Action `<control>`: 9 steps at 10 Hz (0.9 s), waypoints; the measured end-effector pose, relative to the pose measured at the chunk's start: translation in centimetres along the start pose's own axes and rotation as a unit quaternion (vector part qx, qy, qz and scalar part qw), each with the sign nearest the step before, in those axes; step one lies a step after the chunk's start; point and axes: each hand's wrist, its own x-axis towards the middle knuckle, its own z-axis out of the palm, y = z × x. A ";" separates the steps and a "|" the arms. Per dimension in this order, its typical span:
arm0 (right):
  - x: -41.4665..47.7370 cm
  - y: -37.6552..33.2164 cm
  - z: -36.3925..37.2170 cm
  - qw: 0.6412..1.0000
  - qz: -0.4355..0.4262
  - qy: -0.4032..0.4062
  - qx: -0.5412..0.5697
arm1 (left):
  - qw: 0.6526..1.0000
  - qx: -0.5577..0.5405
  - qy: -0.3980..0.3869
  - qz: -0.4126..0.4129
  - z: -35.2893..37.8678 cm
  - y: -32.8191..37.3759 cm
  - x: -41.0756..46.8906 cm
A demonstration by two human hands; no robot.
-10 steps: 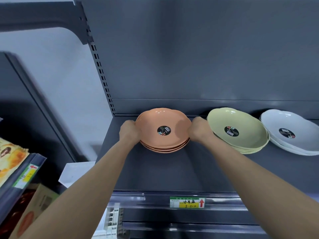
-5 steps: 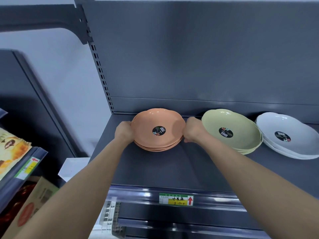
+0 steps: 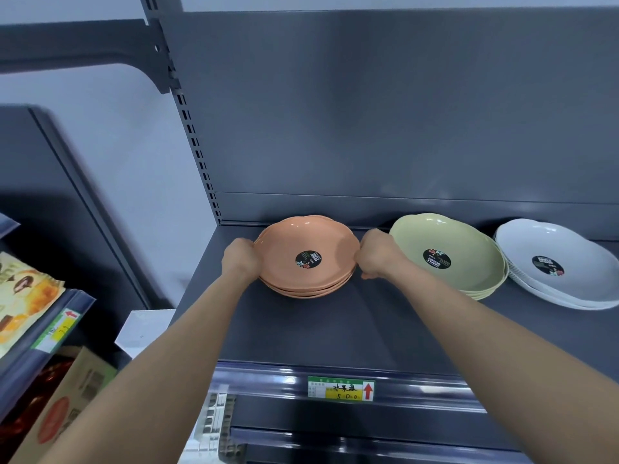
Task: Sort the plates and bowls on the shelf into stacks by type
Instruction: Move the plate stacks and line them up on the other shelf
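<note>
A stack of orange scalloped plates (image 3: 301, 242) sits at the back left of the dark grey shelf (image 3: 335, 329). My left hand (image 3: 239, 259) grips its left rim and my right hand (image 3: 376, 256) grips its right rim, both closed around the edge. To the right stands a stack of pale green plates (image 3: 469, 242), close beside my right hand. Further right a stack of white plates (image 3: 576, 249) reaches the frame's edge. Each top plate carries a round black sticker.
The shelf's back panel (image 3: 368, 128) rises right behind the stacks. A slotted upright (image 3: 197, 152) marks the shelf's left end. A price tag (image 3: 341, 390) is on the front rail. Snack packets (image 3: 23, 296) and a cardboard box (image 3: 67, 406) fill the neighbouring unit on the left.
The view shifted slightly, so the stacks sit a little further left in the frame. Both hands have stayed on the orange stack's rims.
</note>
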 end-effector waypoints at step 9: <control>1.1 0.0 1.6 0.997 0.043 0.063 0.016 | 0.999 0.026 -0.040 0.014 0.2 0.3 0.0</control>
